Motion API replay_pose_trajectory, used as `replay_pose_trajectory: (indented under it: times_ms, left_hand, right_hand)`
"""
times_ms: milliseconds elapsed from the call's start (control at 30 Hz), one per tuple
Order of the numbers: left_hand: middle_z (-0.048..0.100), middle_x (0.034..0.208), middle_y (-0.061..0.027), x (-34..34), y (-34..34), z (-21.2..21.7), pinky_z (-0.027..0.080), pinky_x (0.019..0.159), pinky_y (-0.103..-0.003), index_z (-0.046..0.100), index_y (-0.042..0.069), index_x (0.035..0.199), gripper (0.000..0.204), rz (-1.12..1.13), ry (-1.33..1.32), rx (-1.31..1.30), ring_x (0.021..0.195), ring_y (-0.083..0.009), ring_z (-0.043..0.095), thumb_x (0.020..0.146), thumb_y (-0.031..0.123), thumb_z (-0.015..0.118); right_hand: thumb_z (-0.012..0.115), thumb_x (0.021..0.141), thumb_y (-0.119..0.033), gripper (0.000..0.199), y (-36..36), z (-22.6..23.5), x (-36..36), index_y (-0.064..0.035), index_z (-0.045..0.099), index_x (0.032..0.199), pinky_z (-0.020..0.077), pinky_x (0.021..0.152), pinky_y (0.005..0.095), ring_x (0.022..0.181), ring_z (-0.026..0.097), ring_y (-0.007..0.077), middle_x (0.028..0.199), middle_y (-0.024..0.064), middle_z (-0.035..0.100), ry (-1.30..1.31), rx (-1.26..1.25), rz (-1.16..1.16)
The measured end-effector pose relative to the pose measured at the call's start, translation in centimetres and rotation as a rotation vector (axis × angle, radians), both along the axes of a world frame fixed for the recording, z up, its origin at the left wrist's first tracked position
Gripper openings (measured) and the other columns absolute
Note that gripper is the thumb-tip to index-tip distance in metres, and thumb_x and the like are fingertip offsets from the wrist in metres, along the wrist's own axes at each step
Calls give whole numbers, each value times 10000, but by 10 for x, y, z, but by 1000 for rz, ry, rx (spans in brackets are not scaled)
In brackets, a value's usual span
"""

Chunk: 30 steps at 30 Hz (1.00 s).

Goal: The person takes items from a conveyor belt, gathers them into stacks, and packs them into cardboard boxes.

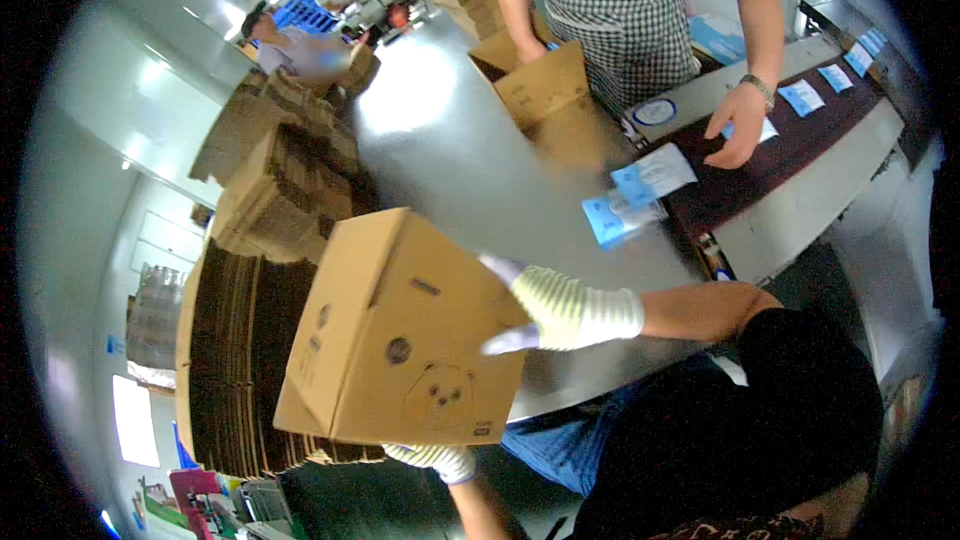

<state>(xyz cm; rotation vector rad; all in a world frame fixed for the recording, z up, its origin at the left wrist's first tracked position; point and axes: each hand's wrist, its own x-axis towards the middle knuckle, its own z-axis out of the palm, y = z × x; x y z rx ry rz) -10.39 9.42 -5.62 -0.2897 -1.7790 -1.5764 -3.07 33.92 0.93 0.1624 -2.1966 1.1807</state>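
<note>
A brown cardboard box (pixel 400 340), printed with a bear's face, is held tilted in front of me. My right hand (pixel 575 312), in a striped white and yellow-green glove, grips its right side with thumb and fingers apart along the cardboard. Under the lower edge, my left hand (pixel 435 460) supports the box in a similar glove; most of its fingers are hidden beneath it. Whether the box holds anything cannot be seen.
Flat cardboard stacks (pixel 230 360) stand at the left, with more cardboard (pixel 290 175) behind. Across the metal table (pixel 430 160), a co-worker in a checked apron (pixel 625 40) reaches into an open box (pixel 555 90) and over blue-white packets (pixel 655 175) by a dark conveyor belt (pixel 800 145).
</note>
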Motion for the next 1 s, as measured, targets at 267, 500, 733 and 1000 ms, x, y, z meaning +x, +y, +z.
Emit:
replay_pose_trajectory:
  times_ms: [267,500,733,1000]
  left_hand:
    - [302,1476,-138,35,31,-187,342,1053,-491,273,84,1439,591,-639,-664,505,1286,-313,387,973,442,337]
    - [437,1372,-142,20,-53,-150,403,1007,-455,375,48,1365,518,-629,-832,457,1200,-301,465,924,271,528]
    - [556,1060,-123,-2,-65,50,259,1063,-584,486,33,1203,634,-113,262,-1423,1160,-374,464,803,501,635]
    - [506,682,-62,2,-38,5,416,665,-404,475,104,782,409,-226,266,-1378,654,-267,530,719,429,715]
  right_hand:
    - [597,769,-514,524,-51,15,-46,-32,553,971,468,653,405,781,576,273,856,121,575,100,615,-60]
    - [566,766,-585,571,-41,-52,-61,-47,568,954,480,636,395,751,577,264,833,94,580,94,731,189]
    - [589,810,-505,484,-16,-59,-103,-93,481,580,417,611,385,628,509,251,625,51,500,265,578,437]
    - [651,820,-300,215,-42,-73,-54,-106,566,784,297,1063,522,1176,474,301,1027,54,579,266,235,275]
